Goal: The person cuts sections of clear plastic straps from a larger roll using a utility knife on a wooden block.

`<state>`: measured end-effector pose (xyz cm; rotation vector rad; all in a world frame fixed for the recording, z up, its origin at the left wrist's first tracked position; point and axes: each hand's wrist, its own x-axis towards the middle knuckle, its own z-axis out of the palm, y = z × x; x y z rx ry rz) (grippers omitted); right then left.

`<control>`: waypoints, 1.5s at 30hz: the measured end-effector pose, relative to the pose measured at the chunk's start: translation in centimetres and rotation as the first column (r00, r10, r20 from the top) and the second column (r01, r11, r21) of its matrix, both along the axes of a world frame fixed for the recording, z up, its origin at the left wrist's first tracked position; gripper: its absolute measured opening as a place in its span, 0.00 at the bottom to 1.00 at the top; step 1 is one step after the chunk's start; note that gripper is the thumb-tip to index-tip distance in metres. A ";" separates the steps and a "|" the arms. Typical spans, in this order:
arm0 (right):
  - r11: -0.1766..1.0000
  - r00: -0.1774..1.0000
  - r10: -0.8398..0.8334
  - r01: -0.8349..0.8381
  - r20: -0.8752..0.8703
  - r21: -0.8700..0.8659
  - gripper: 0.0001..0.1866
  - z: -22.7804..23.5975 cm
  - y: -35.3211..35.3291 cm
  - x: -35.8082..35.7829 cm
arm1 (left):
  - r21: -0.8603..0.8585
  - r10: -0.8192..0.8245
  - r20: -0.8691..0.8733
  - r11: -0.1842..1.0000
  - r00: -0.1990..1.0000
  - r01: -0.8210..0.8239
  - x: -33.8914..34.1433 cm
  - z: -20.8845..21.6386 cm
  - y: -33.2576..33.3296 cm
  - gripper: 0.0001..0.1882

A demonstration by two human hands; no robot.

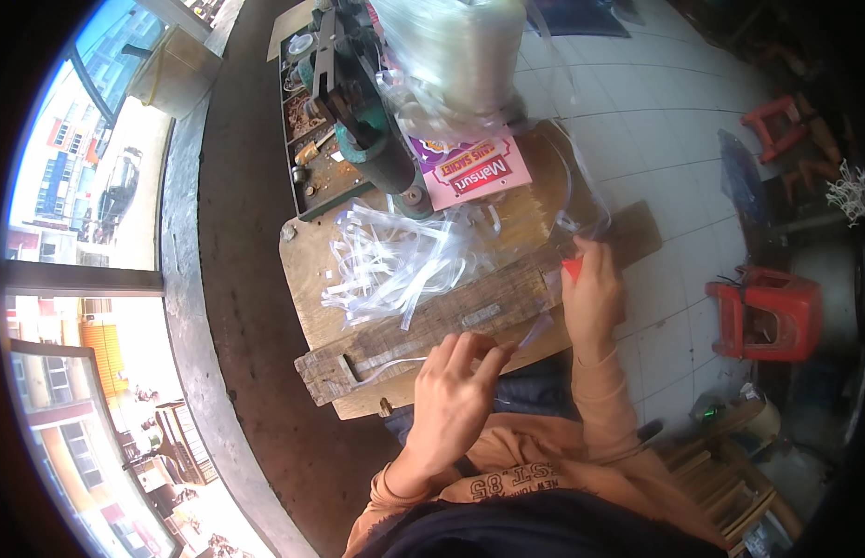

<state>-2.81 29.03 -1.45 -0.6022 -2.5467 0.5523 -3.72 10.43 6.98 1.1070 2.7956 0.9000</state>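
Note:
My left hand (454, 395) is closed over the near edge of a worn wooden plank (409, 327), its fingertips pinching a clear plastic strip (536, 331). A thin pale length of strip (390, 366) runs along the plank to the left of that hand. Farther right, above the plank's right part, my right hand (595, 296) is closed on a small red object (572, 268); its kind is mostly hidden by the fingers. More clear strip (567, 221) loops just beyond the right fingertips. A tangled heap of cut clear strips (404, 256) lies behind the plank on the wooden board (307, 279).
Behind the heap stand a pink box (479, 177), a large wrapped roll of clear plastic (460, 65) and a green-black cylinder tool (386, 167). A divided tray (335, 191) holds small parts. Red stools (767, 314) stand right; a pale bucket (175, 72) sits by the window.

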 end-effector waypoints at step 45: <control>-0.184 0.773 0.376 -0.479 -0.512 -0.858 0.30 4.4 2.6 5.5 | 0.667 -0.658 0.569 0.720 0.494 0.190 5.2 -3.0 2.2 0.12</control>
